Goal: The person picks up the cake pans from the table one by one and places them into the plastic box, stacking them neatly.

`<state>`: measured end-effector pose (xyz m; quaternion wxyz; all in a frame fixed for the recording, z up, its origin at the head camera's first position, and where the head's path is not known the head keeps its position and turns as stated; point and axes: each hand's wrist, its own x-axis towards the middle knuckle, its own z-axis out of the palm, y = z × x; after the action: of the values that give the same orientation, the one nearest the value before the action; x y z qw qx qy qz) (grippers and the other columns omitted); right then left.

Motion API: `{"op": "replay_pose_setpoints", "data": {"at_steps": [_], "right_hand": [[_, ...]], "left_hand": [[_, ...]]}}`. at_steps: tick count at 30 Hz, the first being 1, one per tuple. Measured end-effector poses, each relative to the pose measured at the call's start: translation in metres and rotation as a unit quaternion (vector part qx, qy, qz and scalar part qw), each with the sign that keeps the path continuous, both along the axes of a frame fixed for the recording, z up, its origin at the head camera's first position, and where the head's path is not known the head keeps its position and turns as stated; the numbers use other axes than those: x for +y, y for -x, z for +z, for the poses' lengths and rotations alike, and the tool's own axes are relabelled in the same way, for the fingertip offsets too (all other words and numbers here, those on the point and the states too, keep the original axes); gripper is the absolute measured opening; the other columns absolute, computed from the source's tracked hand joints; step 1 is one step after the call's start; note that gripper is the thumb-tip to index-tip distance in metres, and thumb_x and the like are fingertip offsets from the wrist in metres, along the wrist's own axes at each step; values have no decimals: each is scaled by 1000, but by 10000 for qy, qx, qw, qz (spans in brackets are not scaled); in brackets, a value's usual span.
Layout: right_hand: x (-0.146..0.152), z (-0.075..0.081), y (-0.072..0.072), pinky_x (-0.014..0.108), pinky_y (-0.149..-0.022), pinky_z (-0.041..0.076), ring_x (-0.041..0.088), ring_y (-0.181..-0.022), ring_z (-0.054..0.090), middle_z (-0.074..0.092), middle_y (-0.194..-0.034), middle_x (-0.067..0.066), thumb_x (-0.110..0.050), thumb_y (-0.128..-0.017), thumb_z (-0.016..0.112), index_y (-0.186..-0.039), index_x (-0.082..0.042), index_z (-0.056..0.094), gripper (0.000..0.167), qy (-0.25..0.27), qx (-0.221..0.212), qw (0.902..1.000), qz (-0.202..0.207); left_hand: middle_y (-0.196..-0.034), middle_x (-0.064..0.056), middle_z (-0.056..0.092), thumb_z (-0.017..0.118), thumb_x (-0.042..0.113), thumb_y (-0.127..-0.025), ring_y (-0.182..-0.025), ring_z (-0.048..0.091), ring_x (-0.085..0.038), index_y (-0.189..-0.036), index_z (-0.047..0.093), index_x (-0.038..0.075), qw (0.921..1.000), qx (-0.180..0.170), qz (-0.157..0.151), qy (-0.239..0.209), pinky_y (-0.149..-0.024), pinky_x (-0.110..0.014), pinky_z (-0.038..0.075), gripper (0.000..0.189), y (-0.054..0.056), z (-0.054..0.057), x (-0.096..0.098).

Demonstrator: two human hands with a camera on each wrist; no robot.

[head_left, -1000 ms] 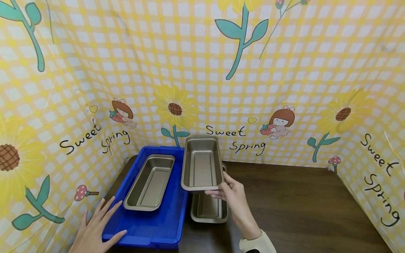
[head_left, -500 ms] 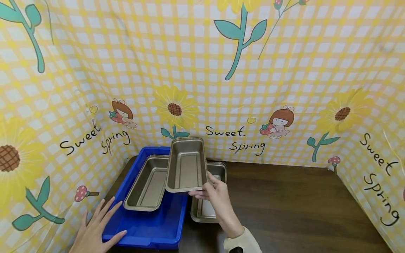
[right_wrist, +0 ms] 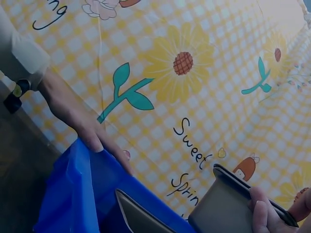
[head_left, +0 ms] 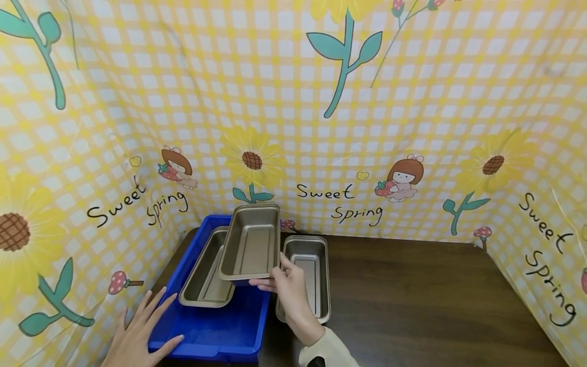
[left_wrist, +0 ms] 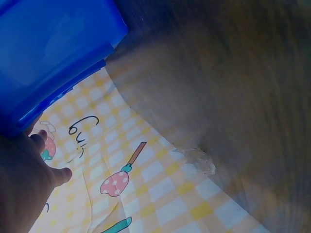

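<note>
Thumb and fingers of the right hand (head_left: pixel 293 293) pinch the raised pan (head_left: pixel 251 244) at its near right corner, thumb over the rim, fingers tucked below. That looks to me like a way of bearing it from one end: nothing else supports the far end, so the fingers underneath probably stop it dipping. From where I stand its inside faces up and slightly toward the person, bare metal with nothing in it that I can make out.

It hangs over the blue tray (head_left: pixel 202 331) and hides part of the tray pan (head_left: pixel 206 285) from above; seen from the right wrist, the two look apart. The tray pan lies lengthwise, closer to the tray's left wall, which I'd guess leaves room on its right, though the raised pan covers much of that side. What I can see of its inside is bare too, and blue plastic shows in front of it.

The left hand (head_left: pixel 135 331) rests with fingers spread on the tray's left wall near the front corner, pinching nothing that I can see; most likely it steadies the tray.

Just beside the tray's right wall, the table pan (head_left: pixel 312 265) sits upright on the dark table (head_left: pixel 435 290), partly behind the right hand, its visible floor plain metal. Checked cloth (head_left: pixel 412 102) hangs behind it all.
</note>
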<state>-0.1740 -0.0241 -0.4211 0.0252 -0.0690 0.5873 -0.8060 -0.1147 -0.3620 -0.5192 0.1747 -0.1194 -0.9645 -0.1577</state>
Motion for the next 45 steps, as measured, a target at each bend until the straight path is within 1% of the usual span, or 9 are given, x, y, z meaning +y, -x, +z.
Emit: {"op": "replay_pose_setpoints", "data": {"at_steps": [10,18,22,26,29,34,39,42,45], "right_hand": [[-27,-3,-3,29,-77,63,36,-90,79,68,-128,31,3,-101,41,-157,7,42,56,119,-177,9998,32],[-42,-12,-3,28,-75,63,38,-89,79,71,-118,33,5,-100,42,-158,7,40,58,200,-264,9994,46],[-53,-16,-4,30,-77,63,38,-88,79,67,-123,37,6,-99,42,-160,8,36,60,248,-326,9992,-3],[-64,-19,-3,34,-78,64,38,-86,79,59,-136,40,7,-98,42,-159,14,30,62,279,-361,9989,-131],[-70,-22,-3,34,-76,64,40,-84,78,64,-132,36,7,-99,42,-157,14,33,60,245,-361,9988,-206],[-80,-26,-2,34,-74,64,40,-81,78,76,-101,31,9,-97,42,-156,17,35,59,146,-293,9989,-338],[-89,-29,-3,34,-73,64,39,-79,78,77,-91,27,10,-97,43,-155,18,32,60,69,-257,9985,-471],[-94,-29,-4,33,-72,64,37,-79,79,77,-94,28,10,-99,43,-157,16,32,60,22,-356,9983,-462],[-98,-29,-4,33,-72,64,35,-78,79,71,-120,33,10,-100,45,-157,13,36,58,26,-425,9979,-483]], "left_hand": [[-173,-7,27,81,48,-88,-162,8,-37,-166,34,27,10000,-39,37,-23,-112,-83,-12,93,-2,-1,-2],[-176,-2,21,80,50,-89,-164,0,-28,-166,34,27,10000,-93,19,-3,-112,-83,-12,92,0,1,1],[-177,1,18,80,49,-89,-164,0,-27,-166,35,26,10000,-41,23,0,-113,-82,-13,92,0,2,1],[-174,-6,25,81,49,-89,-163,6,-33,-166,36,26,10000,-23,26,2,-112,-83,-10,92,1,3,1],[-172,-9,28,81,49,-89,-163,7,-34,-165,36,26,10000,-22,19,6,-113,-83,-9,92,2,3,1],[-174,-7,26,81,49,-89,-164,3,-30,-165,36,25,10000,-31,5,13,-113,-82,-11,92,2,3,1],[-172,-9,28,80,50,-89,-164,1,-28,-165,36,26,10000,-42,14,16,-114,-80,-13,92,1,3,1],[-172,-9,29,80,50,-89,-163,6,-33,-165,36,26,10000,-41,8,0,-115,-79,-14,91,0,3,1],[-172,-9,29,80,50,-89,-163,7,-33,-165,36,26,10000,-20,1,-8,-115,-78,-14,91,0,3,1]]}}
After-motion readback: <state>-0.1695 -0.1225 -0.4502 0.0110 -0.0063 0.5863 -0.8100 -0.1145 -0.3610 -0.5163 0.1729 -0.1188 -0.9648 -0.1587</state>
